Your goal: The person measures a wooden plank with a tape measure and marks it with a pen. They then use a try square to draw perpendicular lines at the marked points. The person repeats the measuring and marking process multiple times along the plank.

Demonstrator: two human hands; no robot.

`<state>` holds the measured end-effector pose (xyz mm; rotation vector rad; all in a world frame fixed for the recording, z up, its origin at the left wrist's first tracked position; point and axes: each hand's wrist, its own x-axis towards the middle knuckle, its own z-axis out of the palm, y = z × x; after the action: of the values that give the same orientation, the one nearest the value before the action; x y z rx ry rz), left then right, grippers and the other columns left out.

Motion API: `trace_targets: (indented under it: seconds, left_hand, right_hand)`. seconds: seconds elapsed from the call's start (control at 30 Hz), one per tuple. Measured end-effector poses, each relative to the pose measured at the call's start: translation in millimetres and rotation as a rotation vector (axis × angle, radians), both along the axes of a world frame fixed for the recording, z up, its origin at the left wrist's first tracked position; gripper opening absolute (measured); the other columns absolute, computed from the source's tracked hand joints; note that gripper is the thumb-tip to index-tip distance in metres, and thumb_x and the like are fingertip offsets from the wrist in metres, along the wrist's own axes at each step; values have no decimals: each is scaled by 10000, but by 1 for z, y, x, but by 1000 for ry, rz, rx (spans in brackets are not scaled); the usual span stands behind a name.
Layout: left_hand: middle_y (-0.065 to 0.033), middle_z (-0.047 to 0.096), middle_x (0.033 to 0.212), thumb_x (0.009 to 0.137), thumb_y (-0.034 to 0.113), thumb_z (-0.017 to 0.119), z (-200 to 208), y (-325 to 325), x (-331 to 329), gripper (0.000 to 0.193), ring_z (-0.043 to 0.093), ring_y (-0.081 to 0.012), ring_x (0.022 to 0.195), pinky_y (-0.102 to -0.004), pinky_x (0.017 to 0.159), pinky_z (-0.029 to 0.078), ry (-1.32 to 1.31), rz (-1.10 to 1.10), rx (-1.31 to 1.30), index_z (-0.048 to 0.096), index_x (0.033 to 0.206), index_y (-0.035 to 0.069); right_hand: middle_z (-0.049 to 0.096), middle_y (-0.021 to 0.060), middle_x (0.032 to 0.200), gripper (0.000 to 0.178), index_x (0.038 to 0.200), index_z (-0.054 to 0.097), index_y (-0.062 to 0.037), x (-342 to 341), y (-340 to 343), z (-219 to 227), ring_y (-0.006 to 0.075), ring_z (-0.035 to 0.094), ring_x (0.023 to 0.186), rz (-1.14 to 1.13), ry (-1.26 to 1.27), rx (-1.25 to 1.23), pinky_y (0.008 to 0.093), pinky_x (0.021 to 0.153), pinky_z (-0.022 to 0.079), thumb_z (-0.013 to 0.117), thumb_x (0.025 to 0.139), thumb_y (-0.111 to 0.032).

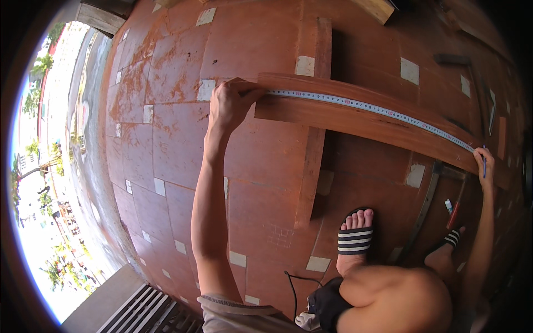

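Observation:
A long reddish-brown wooden plank [355,120] lies across a second wooden board [310,183] on the floor. Along the plank's top runs the white blade of a tape measure [366,105], stretched out from end to end. My left hand [230,104] is closed at the plank's left end, its fingers pinching the end of the blade. Far to the right, my right hand [484,168] is closed around a slim blue pen or pencil [484,162], close to the plank's edge and the blade's other end. Whether that hand also grips the tape is too small to tell.
Right of my striped sandal [355,240] lie a hammer with a red handle [453,215], a small white object [448,206] and a long thin metal bar [425,213]. A black cord [293,288] curls near my leg. Wood pieces [377,9] lie at the far side.

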<state>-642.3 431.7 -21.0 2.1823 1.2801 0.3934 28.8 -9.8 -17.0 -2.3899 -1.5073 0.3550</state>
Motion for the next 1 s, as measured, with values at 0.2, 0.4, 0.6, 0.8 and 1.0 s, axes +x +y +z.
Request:
trace_targets:
  seconds: [0.2, 0.4, 0.6, 0.8, 1.0]
  left_hand:
    - [-124, 819, 1010, 888, 177, 831, -3, 0, 2, 166, 773, -305, 908, -406, 860, 602, -34, 9, 48, 870, 1011, 73]
    - [-107, 816, 1015, 913, 185, 826, 0, 1, 2, 181, 771, -256, 888, -376, 847, 597, -3, -6, 64, 862, 1042, 63]
    - [-113, 812, 1018, 922, 197, 827, -5, 1, -2, 203, 771, -232, 882, -356, 833, 590, 0, -11, 62, 854, 1058, 50]
    - [-123, 807, 1019, 918, 157, 815, -14, 0, -2, 182, 779, -257, 910, -359, 835, 593, -28, 9, 12, 850, 1052, 39]
    - [-108, 792, 1033, 961, 90, 761, -18, 10, -9, 173, 728, -195, 890, -342, 826, 558, 82, 37, -67, 813, 1077, -28]
  right_hand:
    - [638, 93, 941, 233, 1049, 690, 34, -1, 2, 1, 203, 614, 886, -11, -15, -23, 331, 831, 477, 705, 1059, -199]
    - [612, 70, 932, 227, 1010, 686, 32, 0, -1, 2, 178, 594, 894, -71, 59, -24, 315, 845, 461, 713, 1053, -190]
    - [630, 74, 948, 223, 1025, 701, 37, -5, 5, 2, 181, 604, 885, -77, 72, -24, 310, 831, 468, 707, 1058, -184]
    - [730, 99, 901, 188, 956, 767, -14, -22, 10, 8, 236, 665, 875, -12, 37, 69, 361, 820, 505, 784, 975, -200]
    - [677, 38, 825, 135, 934, 812, -101, -27, 16, 11, 228, 609, 818, -7, 8, 168, 378, 843, 469, 849, 933, -231]
